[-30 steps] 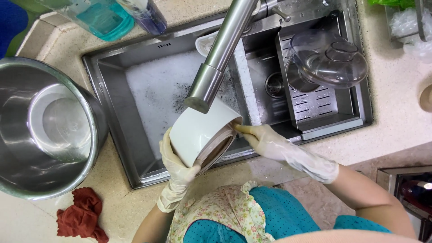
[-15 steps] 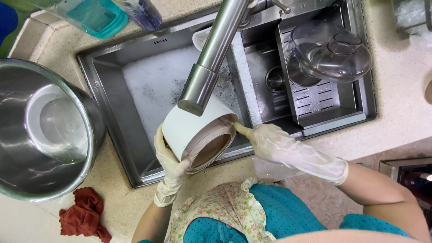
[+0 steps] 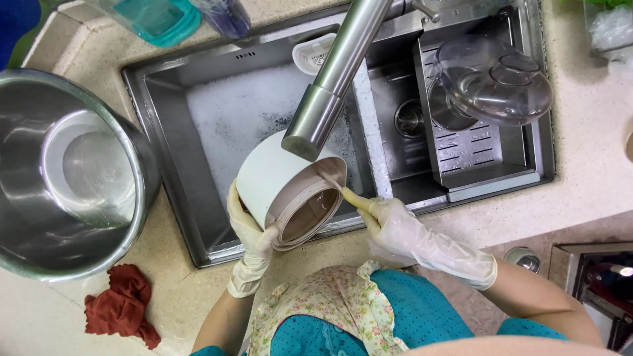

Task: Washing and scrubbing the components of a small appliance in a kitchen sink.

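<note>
kitchen sink corner seen from above: a speckled beige bench (image 3: pixel 580 165) surrounds a steel double sink (image 3: pixel 165 151), its left basin filled with soapy foam (image 3: pixel 244 112). a white pot (image 3: pixel 280 188) with a brownish inner rim is held tilted over the foam, just below the spout of the steel tap (image 3: pixel 333 79), presumably so that water and suds run off into the basin. the gloved left hand (image 3: pixel 247 231) cups the pot from below, clamped on its wall to carry the weight; the gloved right hand (image 3: pixel 389 224) reaches across with fingertips touching the pot's rim, steadying or rubbing it, not closed around it. in the right basin a perforated drain tray (image 3: pixel 461 151) carries a clear glass lid (image 3: pixel 494 82), placed to drip. a large steel bowl (image 3: pixel 66 171) stands on the bench left of the sink, a crumpled red cloth (image 3: pixel 122 306) near its lower edge.
</note>
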